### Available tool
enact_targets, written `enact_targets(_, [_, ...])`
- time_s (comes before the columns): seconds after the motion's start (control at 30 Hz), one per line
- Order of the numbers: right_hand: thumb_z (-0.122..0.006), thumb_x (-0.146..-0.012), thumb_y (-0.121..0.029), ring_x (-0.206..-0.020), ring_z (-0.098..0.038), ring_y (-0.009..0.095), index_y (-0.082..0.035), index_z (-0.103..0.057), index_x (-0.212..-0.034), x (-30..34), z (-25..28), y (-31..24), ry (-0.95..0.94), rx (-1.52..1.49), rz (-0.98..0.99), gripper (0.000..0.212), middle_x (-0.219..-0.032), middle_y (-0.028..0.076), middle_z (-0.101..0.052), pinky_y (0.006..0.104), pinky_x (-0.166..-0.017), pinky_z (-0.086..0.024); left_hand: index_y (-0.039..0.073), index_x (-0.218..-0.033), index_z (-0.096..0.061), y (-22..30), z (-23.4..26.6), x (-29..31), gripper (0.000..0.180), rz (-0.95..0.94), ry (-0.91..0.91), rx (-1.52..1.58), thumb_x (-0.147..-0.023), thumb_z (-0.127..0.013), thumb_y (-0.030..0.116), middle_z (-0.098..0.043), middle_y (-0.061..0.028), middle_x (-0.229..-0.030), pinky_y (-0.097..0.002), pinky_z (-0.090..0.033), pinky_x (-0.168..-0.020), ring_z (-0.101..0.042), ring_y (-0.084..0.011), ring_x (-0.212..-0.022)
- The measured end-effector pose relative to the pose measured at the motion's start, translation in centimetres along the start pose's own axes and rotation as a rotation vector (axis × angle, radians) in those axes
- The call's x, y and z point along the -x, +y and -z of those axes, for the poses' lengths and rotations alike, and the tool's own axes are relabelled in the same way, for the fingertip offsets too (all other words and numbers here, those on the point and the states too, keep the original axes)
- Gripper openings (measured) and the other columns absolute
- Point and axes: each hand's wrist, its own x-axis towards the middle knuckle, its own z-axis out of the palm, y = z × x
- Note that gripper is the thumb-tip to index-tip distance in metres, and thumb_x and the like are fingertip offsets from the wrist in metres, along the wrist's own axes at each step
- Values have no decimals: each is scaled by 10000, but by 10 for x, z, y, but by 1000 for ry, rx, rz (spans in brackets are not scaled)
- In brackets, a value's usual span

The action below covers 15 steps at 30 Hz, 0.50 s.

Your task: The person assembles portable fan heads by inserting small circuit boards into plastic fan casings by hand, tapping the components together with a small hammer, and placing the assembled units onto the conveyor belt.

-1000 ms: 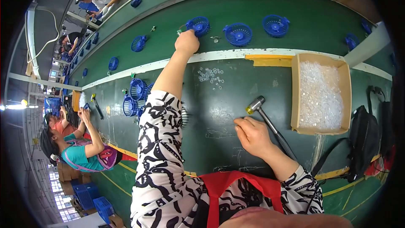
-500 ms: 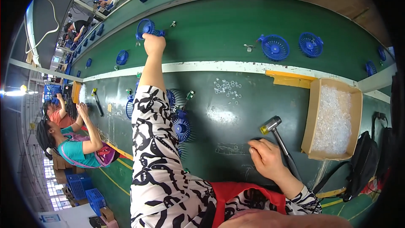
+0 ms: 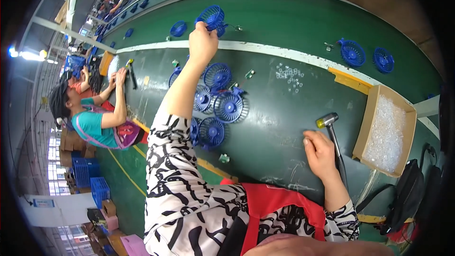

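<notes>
My left hand reaches out over the green conveyor and grips a blue fan housing, a round slatted plastic part. From that housing a wire runs right to a small metal and circuit piece. Below my left forearm, several more blue fan housings lie in a cluster on the dark table, with small green circuit boards beside them. My right hand rests on the table with its fingers curled; nothing shows in it. Just right of it lies a mallet with a yellow-tipped head, apart from the fingers.
Small clear rings are scattered mid-table. A cardboard box of clear plastic pieces stands at the right, next to a black bag. More housings sit on the conveyor. A co-worker in teal is at the left.
My view has swung left, so the scene shifts right and down. My left hand still holds the housing over the conveyor, its arm more bent. The right hand stays beside the mallet.
</notes>
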Motion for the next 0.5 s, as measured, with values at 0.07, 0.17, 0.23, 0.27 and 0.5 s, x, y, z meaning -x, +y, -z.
enact_targets(0.07, [-610, -846, 3, -669, -598, 285, 14, -627, -984, 1, -1, -2, -16, -14, -34, 140, -768, 140, -593, 354, -594, -459, -47, -966, -547, -10, 33, 30, 261, -59, 18, -63, -800, -671, 112, -669, -222, -757, -470, -518, -685, -657, -410, -747])
enact_targets(0.17, [-604, -861, -10, -715, -626, 273, 22, -627, -995, 5, -4, 5, -36, -43, -72, 139, -802, 147, -619, 337, -629, -479, -28, -971, -556, -8, 67, 73, 236, 59, -54, 31, -833, -660, 133, -665, -204, -720, -467, -511, -651, -660, -392, -721])
enact_targets(0.23, [-602, -878, -21, -718, -623, 211, 33, -626, -1016, 9, -5, 12, -21, -40, -13, 150, -831, 131, -636, 301, -641, -486, 9, -941, -596, -6, 93, 100, 188, 76, -39, 60, -838, -669, 149, -664, -190, -714, -455, -510, -634, -655, -388, -706])
enact_targets(0.27, [-598, -889, -19, -688, -600, 148, 41, -621, -1034, 10, -7, 17, -17, -36, 17, 159, -820, 107, -630, 269, -625, -479, 26, -903, -616, 2, 105, 112, 173, 35, -42, 0, -830, -683, 168, -670, -181, -738, -446, -511, -628, -658, -377, -713])
enact_targets(0.5, [-552, -931, -53, -634, -554, 72, 39, -615, -1069, 4, -11, 25, -25, -218, -130, 178, -794, 38, -621, 226, -582, -463, 76, -671, -633, 63, 145, 155, 164, -477, 82, 31, -714, -753, 178, -549, -71, -666, -419, -451, -563, -573, -295, -639])
